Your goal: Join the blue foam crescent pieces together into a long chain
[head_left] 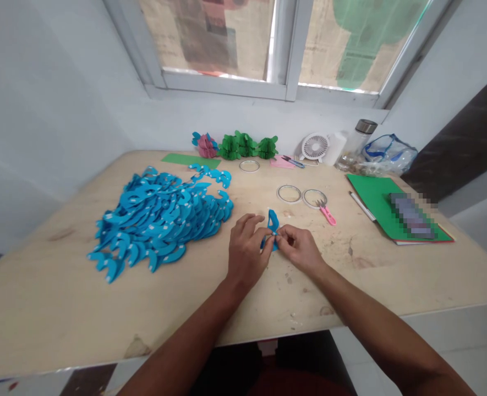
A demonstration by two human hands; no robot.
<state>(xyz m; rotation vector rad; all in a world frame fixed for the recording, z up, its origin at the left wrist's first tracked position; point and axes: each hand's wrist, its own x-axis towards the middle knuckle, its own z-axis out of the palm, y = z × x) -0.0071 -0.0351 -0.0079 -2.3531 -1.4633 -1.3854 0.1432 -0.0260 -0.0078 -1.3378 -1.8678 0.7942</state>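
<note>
Between my two hands, above the middle of the wooden table (210, 297), is a folded blue paper piece (273, 219). My left hand (248, 245) pinches it from the left with thumb and fingers. From the right, my right hand (299, 246) is closed on the same piece, its fingertips meeting the left ones. A small white spot shows on the paper at the fingertips. The lower part of the piece is mostly hidden by the fingers. Left of my hands lies a large heap of curved blue paper pieces (164, 212) with small white patches.
Tape rolls (289, 193) and pink-handled snips (328, 213) lie beyond my right hand. Green paper ornaments (245, 144), a small white fan (315, 147) and a glass bottle (355, 144) stand at the back. A green folder (371, 198) with a blurred phone-like object lies right.
</note>
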